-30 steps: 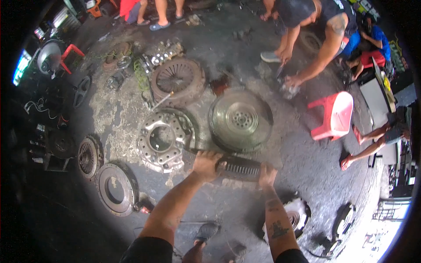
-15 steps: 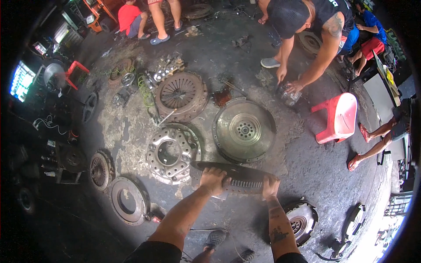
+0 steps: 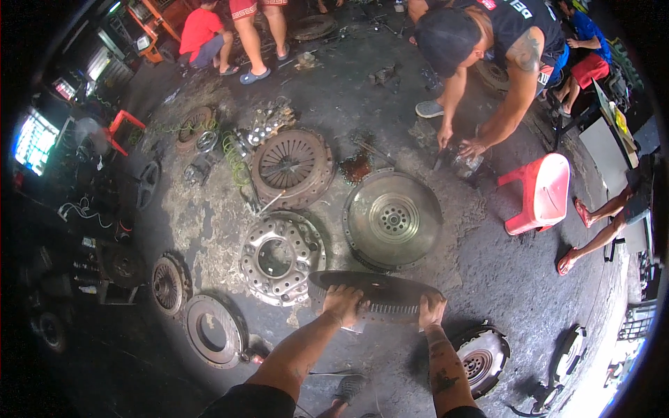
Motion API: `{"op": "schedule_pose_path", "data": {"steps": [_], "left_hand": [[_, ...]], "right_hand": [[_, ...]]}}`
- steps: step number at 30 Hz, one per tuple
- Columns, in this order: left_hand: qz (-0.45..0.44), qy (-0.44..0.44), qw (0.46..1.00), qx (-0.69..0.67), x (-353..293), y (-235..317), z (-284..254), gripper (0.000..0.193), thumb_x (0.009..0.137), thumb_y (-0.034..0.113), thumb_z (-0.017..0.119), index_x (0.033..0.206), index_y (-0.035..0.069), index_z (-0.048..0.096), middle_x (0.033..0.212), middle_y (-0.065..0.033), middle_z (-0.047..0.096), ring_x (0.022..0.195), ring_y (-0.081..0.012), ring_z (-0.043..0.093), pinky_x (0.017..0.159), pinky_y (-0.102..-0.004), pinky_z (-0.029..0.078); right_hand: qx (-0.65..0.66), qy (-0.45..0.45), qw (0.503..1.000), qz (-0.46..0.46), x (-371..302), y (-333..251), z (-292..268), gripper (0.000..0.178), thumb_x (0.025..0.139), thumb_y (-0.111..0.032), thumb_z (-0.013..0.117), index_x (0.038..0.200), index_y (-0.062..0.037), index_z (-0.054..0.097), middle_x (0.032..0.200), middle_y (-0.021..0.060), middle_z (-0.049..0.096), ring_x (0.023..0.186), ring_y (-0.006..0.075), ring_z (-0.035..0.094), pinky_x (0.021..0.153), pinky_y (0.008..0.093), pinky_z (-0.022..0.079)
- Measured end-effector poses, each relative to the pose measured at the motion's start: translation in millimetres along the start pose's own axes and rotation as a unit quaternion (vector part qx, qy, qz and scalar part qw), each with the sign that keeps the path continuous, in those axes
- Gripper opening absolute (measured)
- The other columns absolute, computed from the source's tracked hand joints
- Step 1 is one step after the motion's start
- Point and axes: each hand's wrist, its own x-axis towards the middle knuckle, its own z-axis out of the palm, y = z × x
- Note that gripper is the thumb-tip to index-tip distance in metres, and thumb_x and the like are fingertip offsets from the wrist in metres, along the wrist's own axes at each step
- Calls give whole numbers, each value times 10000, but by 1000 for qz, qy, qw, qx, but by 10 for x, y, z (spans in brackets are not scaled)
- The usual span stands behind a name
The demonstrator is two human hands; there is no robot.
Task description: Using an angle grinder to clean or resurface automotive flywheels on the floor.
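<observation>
Both my hands hold a dark, toothed flywheel (image 3: 380, 281) raised off the floor and tilted, with gear teeth showing along its near edge. My left hand (image 3: 344, 305) is wrapped over its near left rim. My right hand (image 3: 431, 311) grips the right end, fingers folded over the edge. Just beyond it lies a large grey flywheel (image 3: 394, 216) flat on the floor. To the left of that is a silver clutch pressure plate (image 3: 281, 259) with a round central opening. The undersides of my fingers are hidden.
A rusty clutch cover (image 3: 293, 167) lies farther off, near a reddish-brown spill (image 3: 355, 168). A flat ring (image 3: 215, 331) lies at left; another disc (image 3: 479, 359) lies at right. A co-worker's hands (image 3: 465, 148) work by a red stool (image 3: 540, 194). Other people are farther back.
The whole view has shifted, so the floor parts appear lower and slightly right. My hands still hold the flywheel, which looks a little more level. The co-worker's tool has moved slightly.
</observation>
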Motion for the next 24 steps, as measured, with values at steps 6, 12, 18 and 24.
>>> {"op": "schedule_pose_path", "data": {"steps": [6, 12, 18, 24], "left_hand": [[7, 20, 1000, 8, 32, 29, 49, 369, 866, 425, 512, 1004, 116, 658, 1023, -84, 642, 1021, -287, 560, 882, -455, 384], [19, 40, 999, 27, 28, 10, 97, 346, 849, 403, 530, 971, 107, 663, 959, -92, 643, 979, -293, 566, 861, -462, 393], [49, 105, 993, -6, 74, 71, 207, 307, 812, 384, 558, 884, 103, 659, 893, -104, 639, 906, -319, 575, 833, -472, 398], [28, 60, 996, 63, 126, 245, 150, 334, 858, 406, 527, 965, 122, 665, 953, -116, 651, 963, -308, 580, 887, -466, 391]], "right_hand": [[-8, 16, 1000, 4, -3, 90, 17, 502, 910, -502, 471, 877, -46, 678, 929, 149, 670, 943, 369, 585, 898, 479, 382], [-6, -9, 1000, 24, -12, 110, 11, 457, 896, -470, 489, 867, -55, 678, 923, 124, 675, 945, 349, 586, 903, 469, 369], [-2, -17, 1000, 22, -52, 218, -52, 396, 871, -444, 514, 919, -90, 684, 976, 121, 672, 979, 346, 577, 903, 463, 363], [1, -43, 998, 43, 77, 105, -229, 426, 881, -430, 456, 909, -72, 685, 978, 110, 688, 975, 335, 577, 884, 472, 361]]}}
